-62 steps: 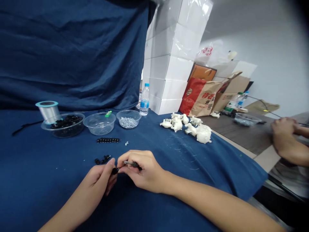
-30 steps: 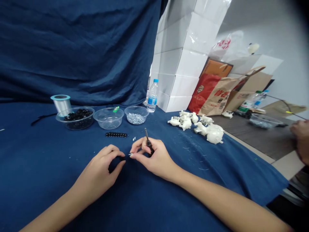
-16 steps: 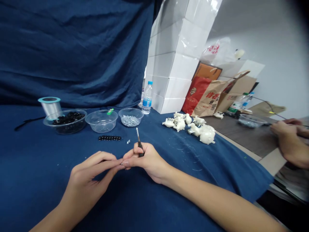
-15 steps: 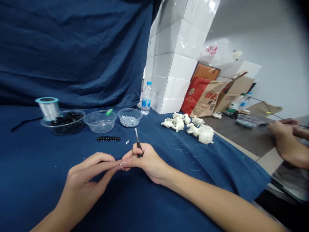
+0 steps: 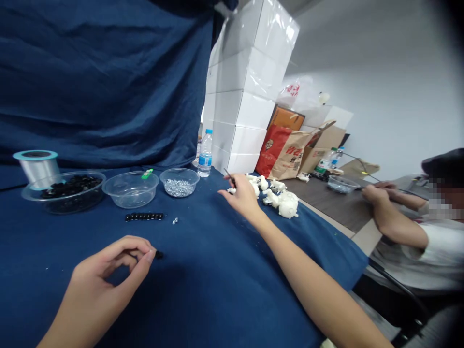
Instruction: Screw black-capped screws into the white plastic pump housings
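Observation:
My left hand (image 5: 108, 270) rests low on the blue cloth (image 5: 203, 290), thumb and forefinger pinched on a small black part (image 5: 158, 254). My right hand (image 5: 242, 193) is stretched far out to the pile of white plastic pieces (image 5: 281, 200), fingers touching the nearest ones. It still grips a thin screwdriver (image 5: 228, 175), whose shaft points up and left. A short row of black beads (image 5: 144, 216) and a tiny silver screw (image 5: 175, 221) lie between my hands and the bowls.
Three clear bowls stand at the back: black parts (image 5: 63, 191), an empty-looking one (image 5: 130, 188), silver screws (image 5: 179, 181). Behind them are a thread spool (image 5: 36, 164), water bottle (image 5: 205, 153), stacked white boxes (image 5: 242, 92) and paper bags (image 5: 290, 152). A co-worker's hand (image 5: 375, 195) rests at the right table.
My right hand left my left hand and reached out right to the white pieces, taking the screwdriver along. My left hand stayed low with the black part. The view swung right.

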### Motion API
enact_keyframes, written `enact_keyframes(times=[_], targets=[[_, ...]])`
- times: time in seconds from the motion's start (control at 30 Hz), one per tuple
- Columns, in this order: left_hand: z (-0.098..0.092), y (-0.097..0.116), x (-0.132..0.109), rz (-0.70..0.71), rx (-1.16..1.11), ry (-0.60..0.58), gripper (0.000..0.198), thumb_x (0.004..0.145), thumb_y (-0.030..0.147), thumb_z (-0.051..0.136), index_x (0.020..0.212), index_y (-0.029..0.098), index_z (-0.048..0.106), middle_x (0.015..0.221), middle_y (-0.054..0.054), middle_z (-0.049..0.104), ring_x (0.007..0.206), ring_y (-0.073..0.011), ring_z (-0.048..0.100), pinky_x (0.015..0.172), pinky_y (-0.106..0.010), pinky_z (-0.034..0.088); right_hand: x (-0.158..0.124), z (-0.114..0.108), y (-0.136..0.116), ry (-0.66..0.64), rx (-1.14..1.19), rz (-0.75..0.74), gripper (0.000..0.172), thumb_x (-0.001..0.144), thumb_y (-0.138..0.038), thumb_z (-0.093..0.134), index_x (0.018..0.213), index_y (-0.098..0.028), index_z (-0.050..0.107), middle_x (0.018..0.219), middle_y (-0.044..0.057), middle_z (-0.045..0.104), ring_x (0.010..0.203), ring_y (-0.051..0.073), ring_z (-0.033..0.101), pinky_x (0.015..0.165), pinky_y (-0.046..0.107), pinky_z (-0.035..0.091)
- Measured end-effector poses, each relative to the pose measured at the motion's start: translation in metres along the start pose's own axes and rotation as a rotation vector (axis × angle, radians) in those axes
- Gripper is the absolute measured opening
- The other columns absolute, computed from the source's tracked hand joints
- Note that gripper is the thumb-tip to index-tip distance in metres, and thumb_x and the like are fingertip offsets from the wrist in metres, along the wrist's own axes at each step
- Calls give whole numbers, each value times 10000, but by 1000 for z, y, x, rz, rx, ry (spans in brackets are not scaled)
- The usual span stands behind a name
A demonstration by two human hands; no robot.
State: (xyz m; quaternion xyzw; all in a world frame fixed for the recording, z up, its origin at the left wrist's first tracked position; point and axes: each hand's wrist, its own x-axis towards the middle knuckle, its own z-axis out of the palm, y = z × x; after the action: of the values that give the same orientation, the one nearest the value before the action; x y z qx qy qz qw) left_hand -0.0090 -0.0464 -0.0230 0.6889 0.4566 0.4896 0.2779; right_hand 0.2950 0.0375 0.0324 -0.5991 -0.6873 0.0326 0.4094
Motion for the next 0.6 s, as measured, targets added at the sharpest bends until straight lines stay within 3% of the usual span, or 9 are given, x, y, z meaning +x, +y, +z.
enact_keyframes(times=[0.1, 0.27, 0.37, 0.5, 0.6], targets=[[0, 3, 0, -51, -59, 17, 224, 800, 474, 676, 852, 261, 635, 916, -19, 710, 746, -171, 684, 617, -214, 549, 20, -12, 39, 37, -170, 6, 319, 917, -321, 630, 1185, -154, 589, 1245, 100, 588, 1119, 260, 583, 940, 486, 488], [-19, 13, 9, 2, -199, 220, 136, 828, 364, 675, 830, 245, 610, 920, -2, 682, 787, -140, 652, 756, -215, 554, 23, -1, 68, 0, -201, 56, 329, 947, -323, 595, 1232, -160, 574, 1238, 99, 597, 1050, 234, 624, 877, 444, 538], [-31, 12, 18, -28, -258, 331, 121, 820, 326, 694, 815, 232, 617, 879, 4, 679, 737, -122, 627, 710, -202, 542, 22, 4, 71, 0, -121, 102, 329, 947, -321, 596, 1231, -158, 575, 1239, 102, 597, 1049, 233, 624, 876, 441, 539], [-36, 1, 27, -179, -310, 337, 168, 788, 342, 734, 846, 218, 637, 791, 0, 692, 700, -128, 623, 619, -192, 522, 19, -1, 62, 37, 60, 169, 324, 946, -318, 597, 1226, -157, 576, 1228, 97, 600, 1042, 232, 625, 872, 440, 540], [-33, -4, 28, -202, -324, 331, 201, 773, 364, 747, 856, 211, 647, 789, -7, 703, 706, -132, 633, 613, -189, 529, 12, -5, 39, 33, 278, 194, 292, 934, -331, 610, 1160, -147, 594, 1155, 85, 622, 973, 210, 638, 818, 403, 553]])
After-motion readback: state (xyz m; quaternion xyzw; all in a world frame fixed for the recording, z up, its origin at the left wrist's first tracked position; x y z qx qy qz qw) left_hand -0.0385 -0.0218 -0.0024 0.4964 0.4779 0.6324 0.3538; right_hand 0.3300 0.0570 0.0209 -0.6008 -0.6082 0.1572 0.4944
